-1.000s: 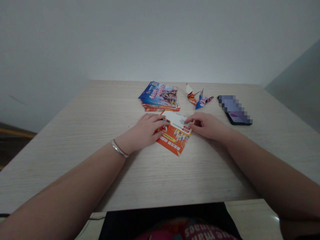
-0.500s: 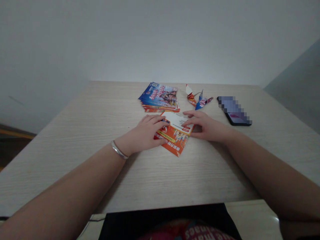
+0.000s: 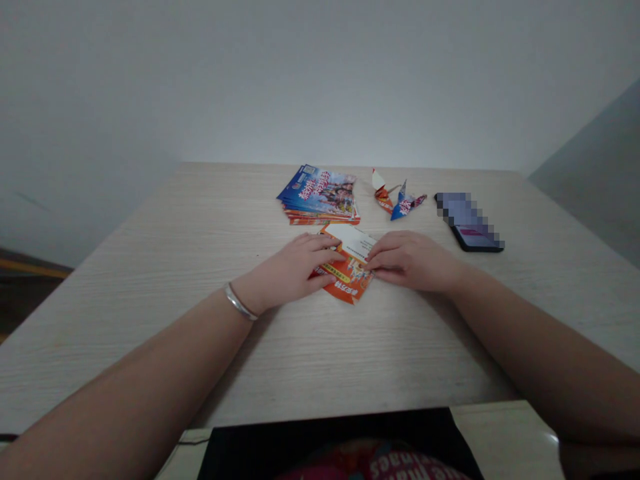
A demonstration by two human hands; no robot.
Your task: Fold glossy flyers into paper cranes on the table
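Note:
An orange and white printed paper sheet (image 3: 349, 263) lies on the light wooden table (image 3: 200, 253) in front of me. My left hand (image 3: 293, 270), with a silver bracelet on the wrist, rests flat on the sheet's left side, fingers stretched. Fingers together, my right hand (image 3: 407, 260) presses on the sheet's right edge, which looks folded over. Both hands touch the sheet and their fingertips nearly meet.
A stack of blue and orange flyers (image 3: 320, 193) lies just beyond the sheet. Two folded paper cranes (image 3: 397, 197) sit to its right, and a dark phone (image 3: 470, 223) lies further right. A white wall stands behind the table.
My right hand has slid left over the sheet, bringing its right edge inward. The visible part of the sheet is now narrower. My left hand has stayed in place.

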